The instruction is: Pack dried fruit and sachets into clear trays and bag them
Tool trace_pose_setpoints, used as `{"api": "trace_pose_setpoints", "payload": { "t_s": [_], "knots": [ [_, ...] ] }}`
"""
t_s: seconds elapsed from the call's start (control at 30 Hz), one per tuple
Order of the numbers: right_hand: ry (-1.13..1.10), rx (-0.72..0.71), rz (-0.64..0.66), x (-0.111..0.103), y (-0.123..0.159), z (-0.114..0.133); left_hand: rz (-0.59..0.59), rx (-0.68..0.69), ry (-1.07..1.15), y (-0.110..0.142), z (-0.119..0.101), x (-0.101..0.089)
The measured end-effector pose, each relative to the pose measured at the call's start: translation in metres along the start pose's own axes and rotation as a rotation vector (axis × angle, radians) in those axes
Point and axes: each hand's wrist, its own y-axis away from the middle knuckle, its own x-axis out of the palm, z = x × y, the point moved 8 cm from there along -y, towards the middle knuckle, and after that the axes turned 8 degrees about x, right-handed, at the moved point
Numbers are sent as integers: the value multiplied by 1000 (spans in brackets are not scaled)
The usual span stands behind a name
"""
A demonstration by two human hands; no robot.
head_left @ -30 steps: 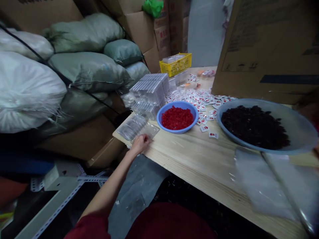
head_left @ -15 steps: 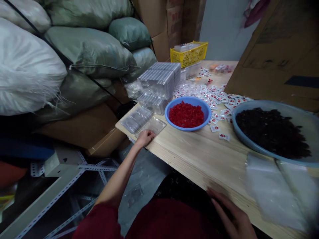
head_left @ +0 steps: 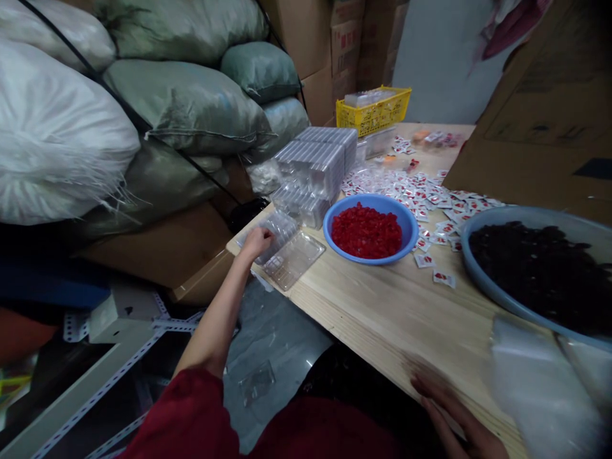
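Note:
My left hand (head_left: 257, 243) reaches to the left corner of the wooden table (head_left: 382, 306) and rests on a low stack of clear plastic trays (head_left: 280, 231), fingers curled over its edge. A single clear tray (head_left: 295, 259) lies just right of that hand. My right hand (head_left: 454, 417) lies at the table's near edge, fingers stretched flat and blurred, holding nothing. A blue bowl of red pieces (head_left: 367, 230) stands beyond the trays.
A large grey-blue basin of dark dried pieces (head_left: 540, 268) sits at right, with clear plastic bags (head_left: 545, 389) in front. Small red-and-white sachets (head_left: 425, 197) are scattered behind the bowl. Taller tray stacks (head_left: 318, 162), a yellow basket (head_left: 373, 111), a cardboard box (head_left: 549, 127) and stuffed sacks (head_left: 182, 108) surround the table.
My left hand moved from the single tray's near edge up-left onto the tray stack. My right hand came into view at the table's near edge. The view shifted slightly.

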Motion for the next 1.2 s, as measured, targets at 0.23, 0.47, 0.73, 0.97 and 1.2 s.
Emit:
{"api": "trace_pose_setpoints", "payload": {
  "t_s": [0.23,0.47,0.73,0.97,1.2],
  "knots": [
    [-18,1,7,0,-3,18,33,19,-140,1,-6,2],
    [-38,61,-36,10,2,8,-22,84,-294,14,-31,2],
    [-99,55,-36,11,-6,-4,-425,49,-255,45,-32,-56],
    [38,-42,-203,-7,-12,50,-411,428,496,106,-127,-95],
    [361,-408,-393,-21,15,127,584,841,504,148,-289,39]
  ]
}}
